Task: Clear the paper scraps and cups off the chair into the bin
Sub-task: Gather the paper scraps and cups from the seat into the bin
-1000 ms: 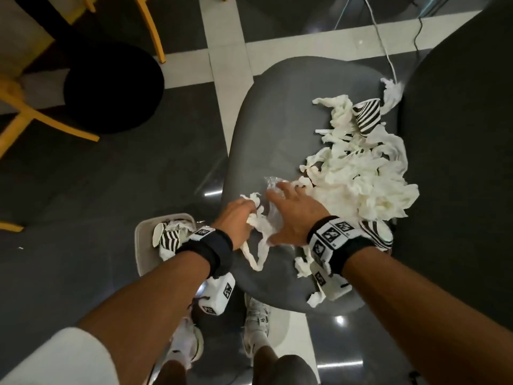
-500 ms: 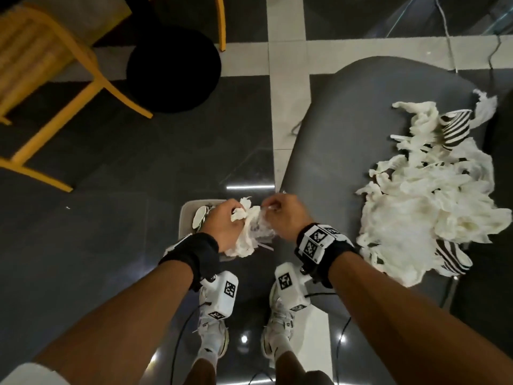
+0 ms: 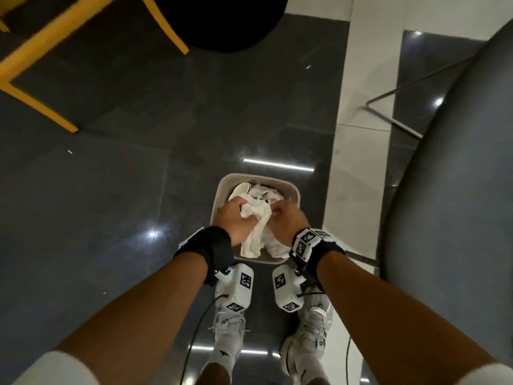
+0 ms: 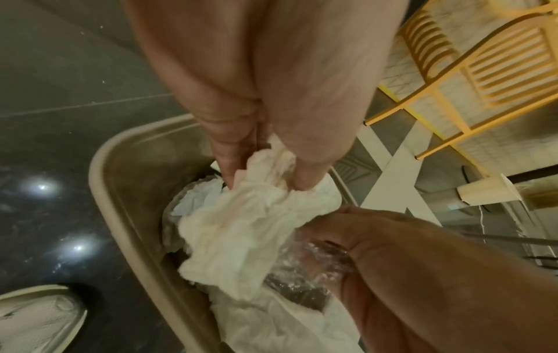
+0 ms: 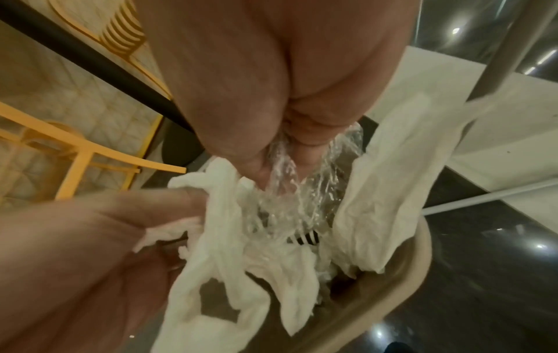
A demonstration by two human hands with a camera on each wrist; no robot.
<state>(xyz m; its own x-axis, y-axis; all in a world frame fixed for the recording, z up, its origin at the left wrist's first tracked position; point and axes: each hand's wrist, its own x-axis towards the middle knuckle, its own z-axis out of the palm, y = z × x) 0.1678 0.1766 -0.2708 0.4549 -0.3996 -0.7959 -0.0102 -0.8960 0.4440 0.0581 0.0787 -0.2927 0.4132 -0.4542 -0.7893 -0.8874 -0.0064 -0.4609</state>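
Note:
Both hands hang over the beige bin (image 3: 294, 192) on the floor. My left hand (image 3: 238, 219) pinches a bunch of white paper scraps (image 3: 256, 232) between thumb and fingers (image 4: 226, 172). My right hand (image 3: 286, 218) grips crumpled clear plastic wrap (image 5: 290, 181) with more paper scraps (image 5: 389, 198) draped beside it. The scraps (image 4: 238, 229) dangle into the bin mouth. Inside the bin lie more white paper and a striped cup (image 5: 306, 237), with a white cup rim (image 3: 240, 190) at the back. The grey chair (image 3: 455, 190) fills the right edge; its littered seat is out of view.
A yellow chair frame (image 3: 36, 51) and a black round base (image 3: 222, 20) stand on the dark floor ahead. My two white shoes (image 3: 230, 337) are just behind the bin. A thin chair leg (image 3: 394, 123) crosses the white floor strip to the right.
Both hands gathered scraps on the chair seat, then carried them left and down to the bin. The view has swung from the chair to the bin.

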